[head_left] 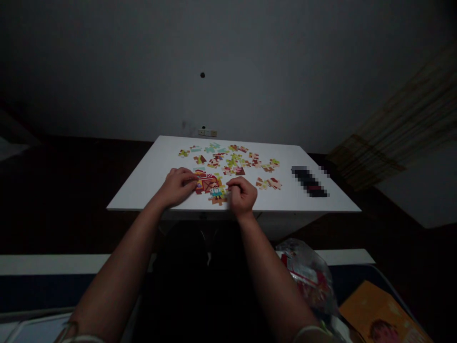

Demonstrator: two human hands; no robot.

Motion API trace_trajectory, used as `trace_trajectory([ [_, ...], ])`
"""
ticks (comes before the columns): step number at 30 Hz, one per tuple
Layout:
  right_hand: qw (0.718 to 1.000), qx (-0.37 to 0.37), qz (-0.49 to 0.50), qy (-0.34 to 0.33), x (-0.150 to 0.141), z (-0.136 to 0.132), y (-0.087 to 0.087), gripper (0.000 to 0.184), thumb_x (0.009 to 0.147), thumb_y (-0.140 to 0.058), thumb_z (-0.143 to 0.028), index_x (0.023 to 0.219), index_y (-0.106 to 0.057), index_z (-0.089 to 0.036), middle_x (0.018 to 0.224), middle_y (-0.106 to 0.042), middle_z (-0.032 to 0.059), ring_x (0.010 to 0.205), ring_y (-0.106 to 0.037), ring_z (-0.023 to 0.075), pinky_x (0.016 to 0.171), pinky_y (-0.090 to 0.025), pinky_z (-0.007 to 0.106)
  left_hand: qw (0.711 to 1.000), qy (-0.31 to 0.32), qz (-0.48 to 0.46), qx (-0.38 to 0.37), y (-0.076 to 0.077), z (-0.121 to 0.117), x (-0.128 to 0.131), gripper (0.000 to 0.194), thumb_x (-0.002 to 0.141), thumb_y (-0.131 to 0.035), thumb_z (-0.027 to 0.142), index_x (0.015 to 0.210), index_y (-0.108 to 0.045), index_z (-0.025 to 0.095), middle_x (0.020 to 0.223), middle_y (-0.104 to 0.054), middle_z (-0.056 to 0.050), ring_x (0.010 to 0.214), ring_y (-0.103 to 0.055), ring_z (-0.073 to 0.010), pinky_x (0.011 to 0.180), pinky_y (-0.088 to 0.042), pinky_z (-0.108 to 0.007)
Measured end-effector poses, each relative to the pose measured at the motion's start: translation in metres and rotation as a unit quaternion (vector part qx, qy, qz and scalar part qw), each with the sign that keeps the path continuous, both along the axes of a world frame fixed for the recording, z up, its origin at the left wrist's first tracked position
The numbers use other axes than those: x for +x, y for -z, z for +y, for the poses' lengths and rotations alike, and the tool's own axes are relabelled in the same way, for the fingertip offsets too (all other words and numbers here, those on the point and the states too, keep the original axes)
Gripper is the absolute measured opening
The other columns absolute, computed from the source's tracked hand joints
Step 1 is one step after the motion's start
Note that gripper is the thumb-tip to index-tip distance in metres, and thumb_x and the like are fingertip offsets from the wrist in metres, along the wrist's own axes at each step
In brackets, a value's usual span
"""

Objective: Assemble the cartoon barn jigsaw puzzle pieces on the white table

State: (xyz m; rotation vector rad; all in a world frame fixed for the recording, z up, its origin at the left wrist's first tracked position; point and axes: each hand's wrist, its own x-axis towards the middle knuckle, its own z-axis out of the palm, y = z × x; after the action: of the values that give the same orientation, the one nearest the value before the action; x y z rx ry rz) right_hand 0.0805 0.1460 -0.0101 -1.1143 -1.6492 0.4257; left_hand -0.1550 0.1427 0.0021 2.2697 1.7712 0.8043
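The left hand (175, 187) lies curled and narrow on the table, its fingertips touching the left side of a joined section of jigsaw puzzle (206, 183). The right hand (242, 194) sits at the section's lower right, with its fingers (235, 186) bent down and drawn close together. Whether either hand is gripping a piece cannot be told, because the fingers hide what lies under them. The joined section lies near the front edge of a white table (321, 200), between the two hands, and shows a red barn and a small figure in a blue top. More loose puzzle pieces (228, 159) are scattered flat across the middle and far part of the table in green, red, brown, yellow and pale blue. A small group of them lies off to the right, and others lie just above the joined section. Near the table's right edge lies a dark strip (310, 181), blurred too much to identify. Below the table on the right, a crumpled clear plastic bag (307, 271) with red printing sits beside the right forearm, and an orange card (374, 314) with a picture on it lies at the lower right corner. A white ledge (350, 257) runs across behind them. Beyond the table are a grey wall (271, 81) with a small switch plate (207, 133) low on it and a thin striped curtain (392, 128) at the right.
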Motion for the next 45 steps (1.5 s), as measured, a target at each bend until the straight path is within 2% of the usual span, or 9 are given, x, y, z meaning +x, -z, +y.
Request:
trace_trajectory([
  [4,0.999,0.006,-0.033,0.029,0.038,0.013,-0.007,0.028,0.080,-0.038,-0.019,0.091,-0.064,-0.023,0.084,-0.066,0.0045,0.081,-0.062,0.0217,0.078,-0.049,0.034,0.999,0.013,-0.046,0.026,0.001,0.002,-0.003,0.034,0.084,-0.047,0.024,0.111,-0.068,0.019,0.109,-0.058,-0.006,0.102,-0.048,-0.0206,0.096,-0.037,-0.034],
  [8,0.980,0.031,-0.195,0.004,0.071,0.032,-0.015,0.047,0.073,-0.041,-0.011,0.116,-0.059,-0.021,0.099,-0.066,0.0066,0.099,-0.055,0.0267,0.092,-0.042,0.042,0.993,0.004,-0.112,0.024,0.003,0.001,-0.007,0.048,0.076,-0.043,0.010,0.121,-0.061,0.015,0.114,-0.056,-0.007,0.101,-0.051,-0.0175,0.093,-0.041,-0.031],
  [11,0.960,0.020,-0.276,-0.039,0.084,0.041,-0.013,0.056,0.068,-0.048,-0.011,0.123,-0.057,-0.023,0.110,-0.064,0.0068,0.107,-0.050,0.0303,0.095,-0.039,0.045,0.988,-0.020,-0.150,0.027,0.005,0.000,-0.008,0.051,0.075,-0.041,0.004,0.123,-0.057,0.015,0.117,-0.056,-0.006,0.100,-0.052,-0.0149,0.092,-0.042,-0.028],
  [16,0.946,0.002,-0.317,-0.065,0.087,0.043,-0.003,0.061,0.066,-0.056,-0.017,0.126,-0.057,-0.027,0.118,-0.062,0.0074,0.114,-0.045,0.0346,0.095,-0.037,0.050,0.974,-0.110,-0.196,0.029,0.008,0.002,-0.012,0.050,0.077,-0.039,0.001,0.122,-0.055,0.015,0.115,-0.058,-0.006,0.098,-0.051,-0.0142,0.093,-0.042,-0.029],
  [20,0.946,0.025,-0.318,-0.064,0.087,0.043,0.004,0.052,0.066,-0.056,-0.016,0.117,-0.063,-0.025,0.108,-0.066,0.0086,0.117,-0.044,0.0350,0.096,-0.036,0.051,0.964,-0.140,-0.224,0.017,0.012,0.005,-0.015,0.049,0.076,-0.038,0.000,0.120,-0.054,0.013,0.111,-0.059,-0.006,0.096,-0.050,-0.0145,0.090,-0.043,-0.029],
  [30,0.947,0.033,-0.311,-0.072,0.090,0.040,0.000,0.045,0.074,-0.054,-0.018,0.118,-0.060,-0.025,0.110,-0.064,0.0093,0.113,-0.049,0.0330,0.093,-0.041,0.052,0.965,-0.099,-0.240,0.049,0.020,0.007,-0.017,0.035,0.076,-0.043,0.006,0.103,-0.064,0.016,0.103,-0.064,-0.005,0.095,-0.057,-0.0170,0.089,-0.044,-0.031],
  [35,0.966,0.018,-0.235,-0.105,0.090,0.038,-0.001,0.039,0.077,-0.054,-0.021,0.116,-0.059,-0.025,0.114,-0.063,0.0085,0.102,-0.058,0.0268,0.088,-0.048,0.044,0.965,-0.081,-0.246,0.035,0.019,0.006,-0.014,0.032,0.079,-0.045,0.008,0.102,-0.064,0.016,0.104,-0.066,-0.005,0.095,-0.058,-0.0161,0.088,-0.045,-0.030],
  [40,0.981,-0.017,-0.177,-0.084,0.092,0.035,-0.001,0.031,0.081,-0.053,-0.026,0.111,-0.063,-0.026,0.108,-0.067,0.0062,0.086,-0.063,0.0224,0.079,-0.052,0.041,0.975,-0.074,-0.210,0.020,0.016,0.002,-0.013,0.024,0.082,-0.047,0.013,0.095,-0.066,0.016,0.095,-0.069,-0.005,0.088,-0.059,-0.0156,0.082,-0.045,-0.029],
  [45,0.987,-0.007,-0.147,-0.069,0.093,0.037,-0.001,0.030,0.081,-0.053,-0.024,0.108,-0.065,-0.026,0.107,-0.068,0.0053,0.089,-0.063,0.0219,0.084,-0.051,0.041,0.978,-0.086,-0.191,0.014,0.014,0.001,-0.013,0.022,0.083,-0.048,0.016,0.093,-0.068,0.016,0.093,-0.070,-0.004,0.086,-0.060,-0.0156,0.079,-0.044,-0.028],
])
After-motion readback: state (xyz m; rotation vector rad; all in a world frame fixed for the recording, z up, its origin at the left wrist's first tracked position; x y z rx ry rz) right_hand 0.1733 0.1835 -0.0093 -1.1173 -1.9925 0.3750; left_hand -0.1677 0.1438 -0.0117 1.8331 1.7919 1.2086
